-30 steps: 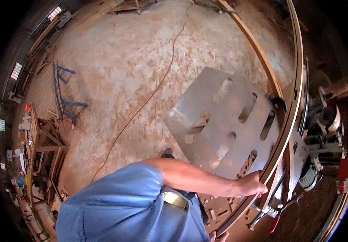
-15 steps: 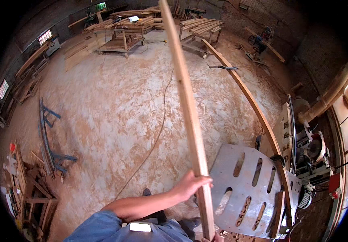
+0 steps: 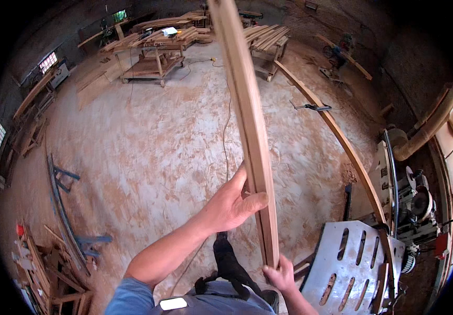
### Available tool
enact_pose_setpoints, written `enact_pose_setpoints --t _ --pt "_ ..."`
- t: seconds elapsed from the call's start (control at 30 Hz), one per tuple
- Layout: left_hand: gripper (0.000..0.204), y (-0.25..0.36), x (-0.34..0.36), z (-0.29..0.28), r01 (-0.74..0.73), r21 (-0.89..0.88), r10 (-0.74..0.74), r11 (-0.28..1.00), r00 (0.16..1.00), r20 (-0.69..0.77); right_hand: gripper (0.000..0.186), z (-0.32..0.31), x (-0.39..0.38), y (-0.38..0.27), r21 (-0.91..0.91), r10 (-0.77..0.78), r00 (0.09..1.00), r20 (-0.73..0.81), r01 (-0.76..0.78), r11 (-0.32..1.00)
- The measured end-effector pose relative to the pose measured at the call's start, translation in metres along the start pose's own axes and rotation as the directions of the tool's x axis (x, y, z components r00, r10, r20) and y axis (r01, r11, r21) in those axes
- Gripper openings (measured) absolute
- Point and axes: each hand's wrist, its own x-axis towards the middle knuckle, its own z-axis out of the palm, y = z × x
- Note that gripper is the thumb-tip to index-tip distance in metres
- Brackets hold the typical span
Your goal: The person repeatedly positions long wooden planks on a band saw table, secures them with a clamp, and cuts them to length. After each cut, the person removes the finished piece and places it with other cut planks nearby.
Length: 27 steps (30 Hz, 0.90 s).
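A long wooden board (image 3: 248, 123) runs from my waist up past the top edge of the view, tilted slightly to the left. My left hand (image 3: 235, 203) grips it partway along, thumb over the near face and fingers on its left side. At the lower end my right hand (image 3: 281, 274) is closed around the board near its tip. A dark groove or gap shows along the board's left edge. On the right lies a slotted metal plate (image 3: 348, 286), with a second long wooden strip (image 3: 349, 149) reaching across it and away.
A clamp (image 3: 313, 107) sits on the second strip. At right stands a machine with a round blade or disc (image 3: 423, 202). Carts of stacked lumber (image 3: 155, 60) are at the back. Blue metal stands (image 3: 92, 240) and a wood scrap rack (image 3: 61, 278) are at left. A cable (image 3: 227, 136) crosses the dusty floor.
The board has come higher and nearer, and both hands have risen with it. My right hand shows more fully. The metal plate now sits farther right and lower in view.
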Motion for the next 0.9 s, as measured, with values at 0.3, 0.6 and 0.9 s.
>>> enact_pose_setpoints --t 0.3,0.6,0.9 --pt "0.084 -0.107 0.037 -0.15 0.159 0.21 -0.133 0.965 0.982 -0.132 0.044 0.118 0.31 -0.178 0.014 -0.663 0.748 0.031 0.663 0.748" --pt "0.047 -0.17 0.042 -0.306 0.58 0.606 -0.121 0.544 0.769 -0.627 0.036 0.132 0.523 -0.279 0.915 -0.307 0.943 0.129 0.006 0.403" --pt "0.045 -0.208 0.161 -0.531 0.637 0.607 -0.313 0.476 0.767 -0.56 0.03 0.196 0.745 -0.298 0.892 -0.178 0.943 0.281 -0.189 0.411"
